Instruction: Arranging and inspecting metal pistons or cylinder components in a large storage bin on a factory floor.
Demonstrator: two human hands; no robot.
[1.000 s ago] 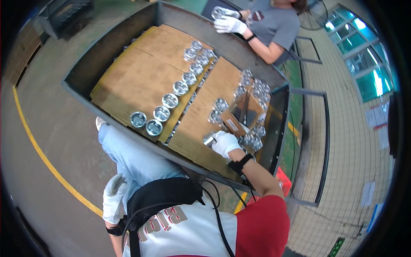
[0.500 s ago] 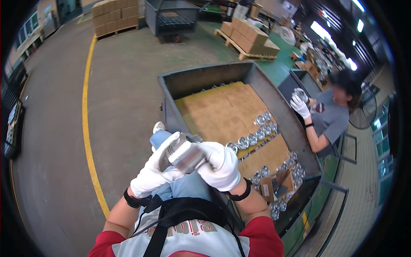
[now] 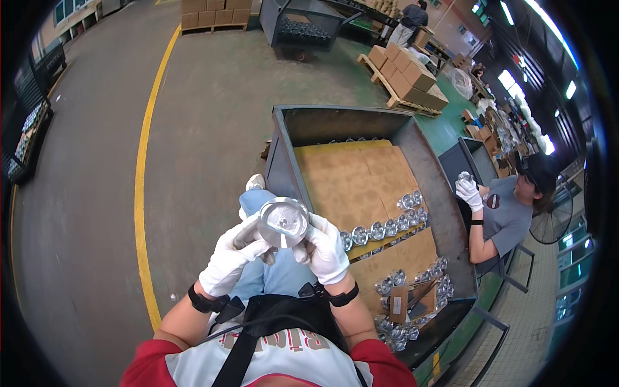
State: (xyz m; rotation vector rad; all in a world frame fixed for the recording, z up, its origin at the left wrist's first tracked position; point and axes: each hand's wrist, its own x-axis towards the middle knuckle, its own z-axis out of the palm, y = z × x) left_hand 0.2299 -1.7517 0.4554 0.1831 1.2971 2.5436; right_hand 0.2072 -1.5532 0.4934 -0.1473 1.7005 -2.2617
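Between my two white-gloved hands is a shiny metal piston (image 3: pixel 284 221), its round face turned up toward me. My left hand (image 3: pixel 231 257) grips its left side, thumb and fingers around the rim. On the opposite side, my right hand (image 3: pixel 324 250) holds the rim with bent fingers. The piston is above my lap, left of a grey metal bin (image 3: pixel 291 155). Inside that bin, a row of similar pistons (image 3: pixel 376 230) stands along the edge of a brown cardboard sheet (image 3: pixel 354 177). More shiny pistons (image 3: pixel 391 281) cluster in the near right part of the bin.
A small open cardboard box (image 3: pixel 398 304) sits among the pistons. Across the bin, a co-worker (image 3: pixel 509 206) in white gloves holds a similar metal part. Boxes on a pallet (image 3: pixel 412 74), another wheeled bin (image 3: pixel 300 29) and a yellow floor line (image 3: pixel 143 161) lie farther off.
The piston has turned from lying sideways, blurred, to showing its round face. My right hand has shifted a little left and down around it. The whole view has swung slightly left.
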